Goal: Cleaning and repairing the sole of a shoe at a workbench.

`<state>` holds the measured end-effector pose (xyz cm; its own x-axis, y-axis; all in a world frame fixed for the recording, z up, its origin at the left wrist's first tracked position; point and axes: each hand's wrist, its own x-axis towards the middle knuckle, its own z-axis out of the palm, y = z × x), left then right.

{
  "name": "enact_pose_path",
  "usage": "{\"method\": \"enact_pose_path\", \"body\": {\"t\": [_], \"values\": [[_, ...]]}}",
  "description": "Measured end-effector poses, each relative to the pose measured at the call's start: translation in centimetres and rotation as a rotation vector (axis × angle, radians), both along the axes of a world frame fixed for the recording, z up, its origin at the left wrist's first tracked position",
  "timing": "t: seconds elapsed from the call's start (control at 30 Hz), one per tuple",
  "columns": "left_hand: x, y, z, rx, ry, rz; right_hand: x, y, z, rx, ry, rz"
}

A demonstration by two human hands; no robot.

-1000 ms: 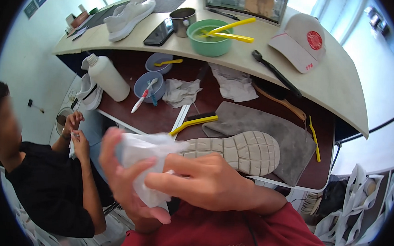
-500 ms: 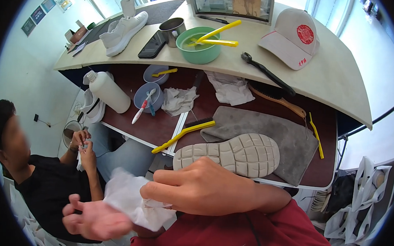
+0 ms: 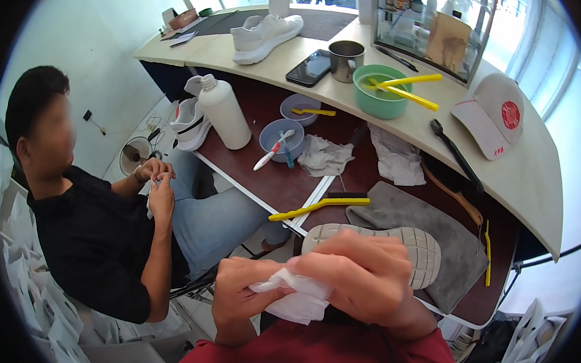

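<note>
Pinching a crumpled white wipe (image 3: 297,308) between the fingers of left hand (image 3: 240,290) and right hand (image 3: 372,278), in front of the red shirt (image 3: 275,353), probably to control its folds; near a sole-up shoe (image 3: 426,254).

You count: hands (image 3: 372,278), two | white wipe (image 3: 300,307), one | bowls (image 3: 378,108), three (you'd split them one green, two lavender) | yellow-handled tools (image 3: 329,203), five | red-and-white toothbrush (image 3: 265,160), one | black-handled brush (image 3: 459,157), one | wooden-handled brush (image 3: 463,202), one | crumpled white cloths (image 3: 397,161), two | grey cloth (image 3: 394,207), one | upturned sole (image 3: 424,254), one | cap (image 3: 491,113), one | phone (image 3: 309,69), one | metal mug (image 3: 344,63), one | large white bottle (image 3: 225,115), one
</note>
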<state>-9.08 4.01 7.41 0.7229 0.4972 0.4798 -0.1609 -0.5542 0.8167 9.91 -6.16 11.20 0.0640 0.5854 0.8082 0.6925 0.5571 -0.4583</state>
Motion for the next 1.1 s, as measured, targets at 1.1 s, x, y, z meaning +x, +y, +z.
{"method": "enact_pose_path", "body": {"t": [1.1], "values": [[-1.3,5.4,-4.9,-0.528,-0.253,-0.138,12.9,13.9,-13.3,-1.378,-0.316,-0.380]]}}
